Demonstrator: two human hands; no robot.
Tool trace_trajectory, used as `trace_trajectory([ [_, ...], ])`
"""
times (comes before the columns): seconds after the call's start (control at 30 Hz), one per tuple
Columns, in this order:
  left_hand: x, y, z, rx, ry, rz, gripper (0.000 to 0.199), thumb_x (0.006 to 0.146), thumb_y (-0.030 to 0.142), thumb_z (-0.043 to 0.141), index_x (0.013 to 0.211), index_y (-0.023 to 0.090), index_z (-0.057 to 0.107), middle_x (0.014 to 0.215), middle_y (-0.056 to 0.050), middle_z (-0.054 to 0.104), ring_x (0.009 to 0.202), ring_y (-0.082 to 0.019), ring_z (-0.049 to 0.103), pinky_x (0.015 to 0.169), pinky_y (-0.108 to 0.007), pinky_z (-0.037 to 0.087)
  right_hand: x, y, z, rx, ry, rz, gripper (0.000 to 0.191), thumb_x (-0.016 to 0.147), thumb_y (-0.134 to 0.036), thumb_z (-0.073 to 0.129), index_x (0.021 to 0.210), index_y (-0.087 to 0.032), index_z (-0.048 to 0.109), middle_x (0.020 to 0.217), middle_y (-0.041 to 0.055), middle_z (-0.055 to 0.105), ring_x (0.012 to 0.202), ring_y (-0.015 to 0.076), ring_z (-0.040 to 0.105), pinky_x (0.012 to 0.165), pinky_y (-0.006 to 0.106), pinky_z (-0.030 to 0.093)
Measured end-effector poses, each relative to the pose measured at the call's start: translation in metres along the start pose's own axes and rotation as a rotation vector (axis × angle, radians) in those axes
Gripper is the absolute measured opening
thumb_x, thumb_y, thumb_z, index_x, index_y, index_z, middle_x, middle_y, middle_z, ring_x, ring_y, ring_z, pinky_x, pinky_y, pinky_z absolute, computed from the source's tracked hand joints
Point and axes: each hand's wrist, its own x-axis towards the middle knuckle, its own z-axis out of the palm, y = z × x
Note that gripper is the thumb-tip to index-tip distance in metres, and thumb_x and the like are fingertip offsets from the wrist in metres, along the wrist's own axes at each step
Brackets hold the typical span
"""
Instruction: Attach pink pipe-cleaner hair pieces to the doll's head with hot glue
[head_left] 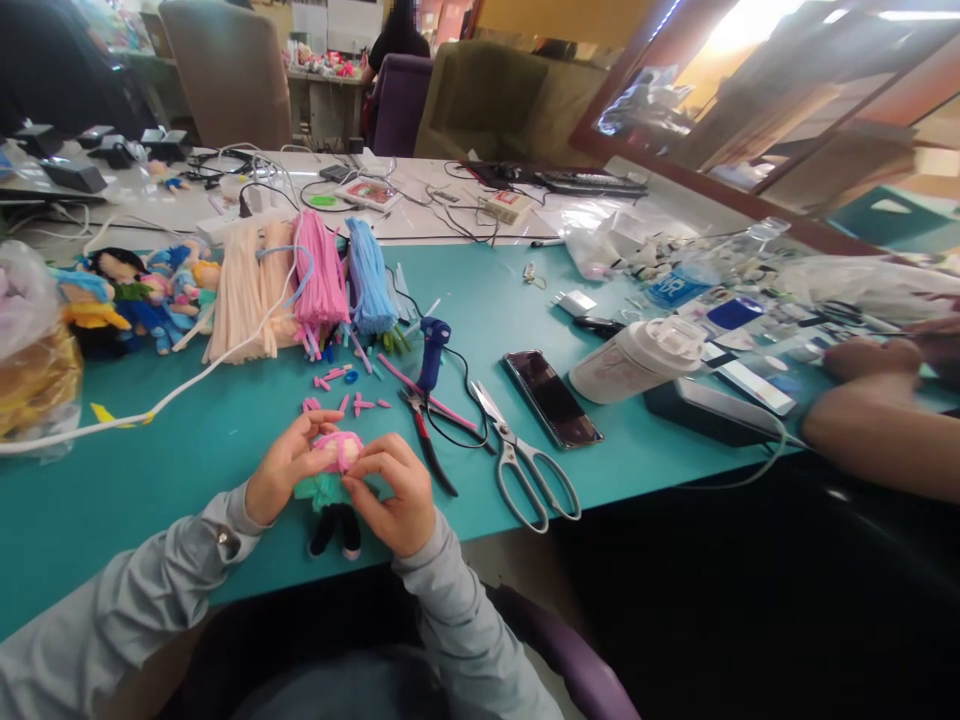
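Both of your hands are closed around a small doll (335, 478) at the near edge of the teal desk (225, 420), low and a little left of centre in your view. Your left hand (283, 468) grips its pink-haired head from the 9 o'clock side, fingertips curled over the top; your right hand (397, 495) pinches the same head from 3 o'clock. The doll has a pink head, a mint-green dress and two dark legs with pinkish feet that hang over the desk edge toward you.

At 12 o'clock from the doll lie short pink cuttings (346, 390), and beyond them bundles of pipe cleaners (300, 285) in cream, pink and blue. At 2 o'clock stand a blue glue gun (433, 350) with its black cord, red-handled pliers (421, 425) and grey scissors (521, 455), blades pointing away from you. A dark phone (551, 397) lies face up just beyond the scissors, and a white lidded cup (637, 360) lies tipped on its side at 3 o'clock from it; its contents cannot be seen.

At 10 o'clock a row of finished dolls (131, 290) lies on the desk. At the far left a clear plastic bag (30, 340) holds something yellowish, too blurred to name. Another person's arm (877, 420) rests at the right edge
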Motion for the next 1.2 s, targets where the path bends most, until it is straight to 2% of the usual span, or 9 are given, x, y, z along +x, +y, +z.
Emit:
trace_trajectory([
  [0.1,0.001,0.006,0.004,-0.001,0.024,-0.032,0.05,0.064,0.039,0.079,0.106,0.017,0.064,0.087,-0.003,0.062,0.084,-0.019,0.061,0.075,-0.029,0.047,0.0,0.001,0.001,-0.011,-0.007,-0.018,0.008,0.084,-0.016,0.06,0.078,-0.022,0.059,0.077,0.0032,0.061,0.07,0.0163,0.058,0.063,0.031,0.05],
  [0.43,0.005,0.009,0.008,0.01,0.067,-0.059,0.05,0.057,0.033,0.08,0.101,0.015,0.061,0.076,0.002,0.059,0.065,-0.012,0.056,0.058,-0.024,0.043,0.001,0.001,0.0,-0.035,-0.023,-0.084,0.009,0.085,-0.015,0.059,0.08,-0.022,0.059,0.077,0.0026,0.061,0.069,0.0152,0.058,0.06,0.029,0.05],
  [1.0,0.01,0.007,0.007,-0.035,0.103,-0.06,0.05,0.053,0.03,0.08,0.097,0.015,0.06,0.072,0.002,0.06,0.06,-0.012,0.057,0.054,-0.023,0.043,0.002,0.001,-0.003,0.001,-0.05,-0.086,0.013,0.082,-0.013,0.059,0.073,-0.022,0.056,0.072,0.0014,0.061,0.065,0.0148,0.054,0.061,0.03,0.048],
  [1.1,0.01,0.006,0.006,-0.072,0.104,-0.066,0.052,0.052,0.031,0.081,0.097,0.015,0.06,0.072,0.001,0.061,0.059,-0.012,0.057,0.052,-0.023,0.042,0.001,0.001,-0.004,0.045,0.009,-0.013,0.013,0.082,-0.012,0.061,0.075,-0.022,0.057,0.073,0.0019,0.062,0.067,0.0153,0.058,0.061,0.029,0.049],
  [1.2,0.011,0.006,0.005,-0.11,0.116,-0.074,0.053,0.052,0.031,0.081,0.098,0.015,0.061,0.073,0.0,0.062,0.059,-0.013,0.058,0.052,-0.023,0.043,-0.004,0.005,-0.003,0.135,0.159,0.079,0.014,0.084,-0.011,0.06,0.076,-0.022,0.057,0.081,0.0034,0.067,0.072,0.0159,0.064,0.066,0.03,0.053],
])
